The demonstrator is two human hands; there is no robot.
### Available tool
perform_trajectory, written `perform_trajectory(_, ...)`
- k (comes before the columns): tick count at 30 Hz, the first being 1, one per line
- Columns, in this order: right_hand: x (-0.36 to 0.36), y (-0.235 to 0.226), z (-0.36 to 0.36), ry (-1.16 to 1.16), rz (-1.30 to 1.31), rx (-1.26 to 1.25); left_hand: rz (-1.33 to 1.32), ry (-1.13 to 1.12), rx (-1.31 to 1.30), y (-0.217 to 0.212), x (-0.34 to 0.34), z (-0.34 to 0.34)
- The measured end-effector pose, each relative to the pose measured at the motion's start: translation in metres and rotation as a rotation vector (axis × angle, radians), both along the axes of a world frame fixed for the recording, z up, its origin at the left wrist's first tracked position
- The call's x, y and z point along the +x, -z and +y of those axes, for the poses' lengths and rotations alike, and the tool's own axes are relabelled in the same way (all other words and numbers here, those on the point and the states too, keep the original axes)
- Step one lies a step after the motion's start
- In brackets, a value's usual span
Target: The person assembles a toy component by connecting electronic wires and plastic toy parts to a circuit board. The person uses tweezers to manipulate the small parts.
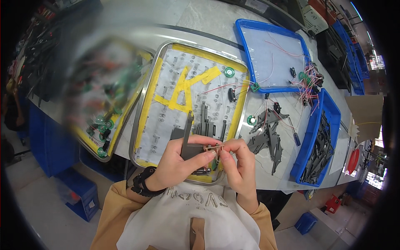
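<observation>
Above the near edge of a metal tray (137, 125) lined with printed paper and yellow tape, my two hands meet. My left hand (177, 164) is closed around a dark grey plastic part (194, 151), flat and blocky with a long narrow arm pointing away from me. Fingertips of my right hand (239, 164) pinch thin pale reddish wires (215, 147) at the right end of that part. My fingers hide much of the join. Behind them in the tray lie several slim dark grey plastic pieces (204, 118), a black component (231, 95) and a round green speaker-like disc (229, 72).
To the left, a second tray (109, 156) holds green discs, partly covered by a blurred dark shape. A blue tray (275, 88) with wires stands far right. Grey parts (271, 141) and a screwdriver (296, 137) lie nearer, beside a blue bin (299, 162) of black parts.
</observation>
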State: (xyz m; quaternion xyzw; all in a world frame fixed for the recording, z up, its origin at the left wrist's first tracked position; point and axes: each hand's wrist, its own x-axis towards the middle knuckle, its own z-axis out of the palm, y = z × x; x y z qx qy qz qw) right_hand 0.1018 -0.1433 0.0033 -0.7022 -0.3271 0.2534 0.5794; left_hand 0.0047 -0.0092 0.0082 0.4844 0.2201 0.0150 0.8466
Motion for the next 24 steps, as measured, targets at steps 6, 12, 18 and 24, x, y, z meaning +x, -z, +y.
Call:
perform_trajectory(6, -0.001, -0.001, 0.004, 0.032, 0.048, 0.071, -0.04, -0.117, 0.146, 0.007, -0.001, -0.007)
perform_trajectory(12, 0.011, 0.005, 0.002, -0.06, -0.245, -0.003, -0.115, -0.165, 0.729, 0.01, -0.001, -0.004)
perform_trajectory(18, 0.014, 0.006, 0.001, -0.053, -0.023, 0.072, -0.122, -0.159, 0.843, 0.006, 0.0, -0.003)
perform_trajectory(24, 0.032, -0.012, -0.022, -0.163, -0.127, -0.122, -0.076, -0.304, 0.663, -0.001, -0.011, 0.01)
